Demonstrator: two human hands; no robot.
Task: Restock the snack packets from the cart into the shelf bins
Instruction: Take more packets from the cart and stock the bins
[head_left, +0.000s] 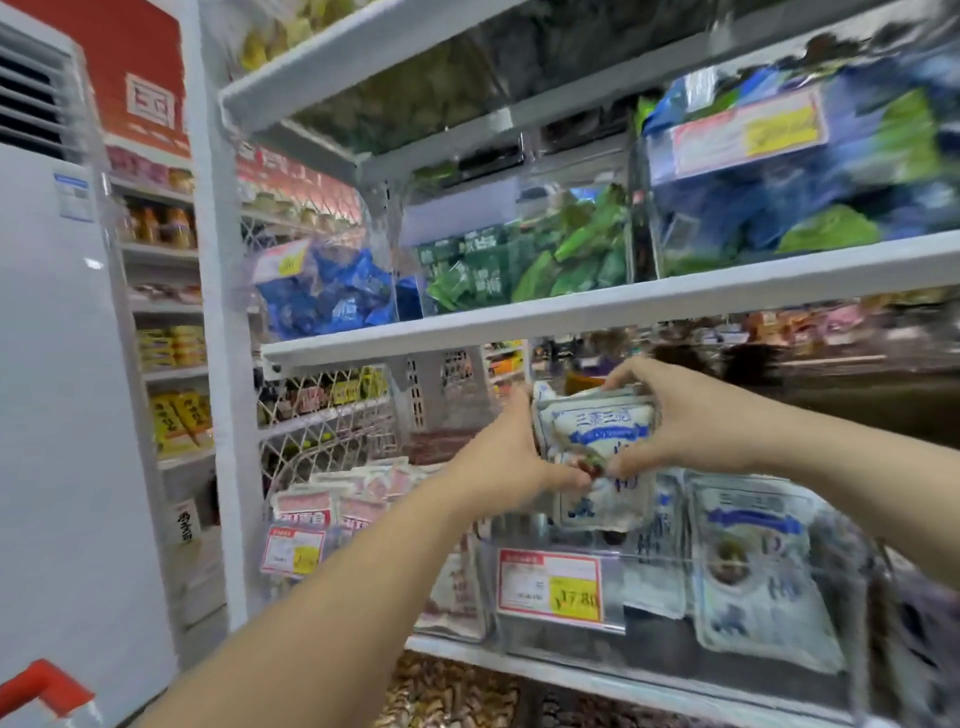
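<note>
Two hands held a stack of snack packets at centre frame: the left hand curled round its left edge, the right hand pinching top and bottom. The stack hung above the clear bin at lower right. It likely needed lowering upright behind the front wall, since the shelf edge overhead left little headroom.

the white shelf carries a clear bin holding white-blue packets.
</note>
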